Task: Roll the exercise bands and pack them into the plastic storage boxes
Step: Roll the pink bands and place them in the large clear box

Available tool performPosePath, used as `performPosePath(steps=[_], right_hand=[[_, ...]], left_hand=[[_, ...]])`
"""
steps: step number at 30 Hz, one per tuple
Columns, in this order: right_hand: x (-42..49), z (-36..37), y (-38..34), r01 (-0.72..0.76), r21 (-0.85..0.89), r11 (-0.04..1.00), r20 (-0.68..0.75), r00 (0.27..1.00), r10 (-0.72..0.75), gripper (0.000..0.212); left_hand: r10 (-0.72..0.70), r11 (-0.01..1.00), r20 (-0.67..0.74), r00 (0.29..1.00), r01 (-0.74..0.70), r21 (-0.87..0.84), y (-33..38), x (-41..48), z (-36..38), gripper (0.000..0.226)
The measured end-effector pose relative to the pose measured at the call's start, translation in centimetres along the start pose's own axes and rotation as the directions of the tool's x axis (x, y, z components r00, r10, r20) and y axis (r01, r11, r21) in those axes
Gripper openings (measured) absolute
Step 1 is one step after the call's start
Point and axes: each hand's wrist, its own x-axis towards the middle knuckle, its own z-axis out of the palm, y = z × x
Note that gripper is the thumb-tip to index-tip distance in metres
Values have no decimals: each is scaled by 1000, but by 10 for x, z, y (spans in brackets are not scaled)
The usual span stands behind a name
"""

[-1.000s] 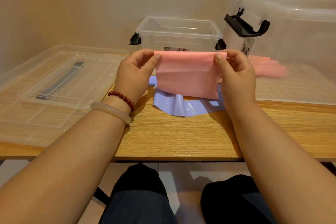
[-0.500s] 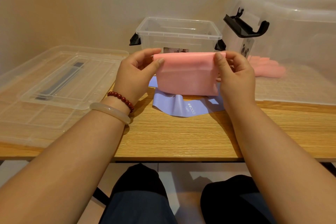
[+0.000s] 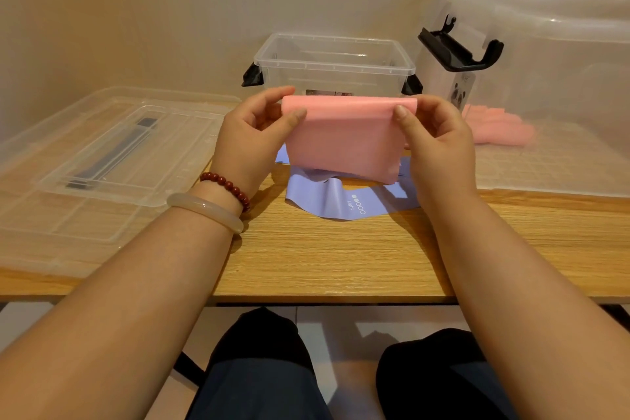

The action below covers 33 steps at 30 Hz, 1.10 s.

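Above the middle of the table (image 3: 341, 256), just in front of the small clear box (image 3: 334, 68), I saw the pink band (image 3: 344, 136) hanging in the air, not yet packed. The left hand (image 3: 252, 136) and the right hand (image 3: 439, 143) each pinched one top corner, thumb on the front and the other fingers behind. I judged this grip kept the sheet flat and even, so the top edge, already doubled over and a bit thick, could be turned into a roll w/o going crooked. The band looked thin, matte and rubbery, and its lower edge hung loose and slightly wavy.

Under it lay a purple band (image 3: 341, 201), flat on the wood w/ some soft folds and small white print; prob. the next one to roll. The small box was rigid, see-through plastic w/ black latches, open on top and near enough for a short reach.

To the R stood a large box (image 3: 545, 78) w/ a cloudy wall; through it I saw more pink bands (image 3: 494, 126), so I judged they lay inside. To the L, two clear lids (image 3: 102, 164) were stacked, one on the other, out of the way.
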Motion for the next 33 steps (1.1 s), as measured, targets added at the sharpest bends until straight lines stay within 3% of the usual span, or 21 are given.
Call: performPosePath(steps=[12,18,25,30,33], right_hand=[[0,0,2,25,-1,1000,-19,999,-25,9],[-2,-1,-1,23,34,999,47,999,-25,18],[0,-1,-1,-3,-21,1000,-39,999,3,10],[0,-1,-1,-12,-20,1000,-59,998,10,10],[0,0,-1,-8,17,1000,-31,999,9,6]], left_hand=[[-4,1000,-5,1000,4,24,2,-1,3,7],[-12,999,-32,999,13,31,1,-1,3,7],[-11,1000,60,998,11,10,-1,0,2,27],[1,1000,62,998,-2,18,4,-3,4,13],[10,998,34,999,-12,67,4,-3,3,16]])
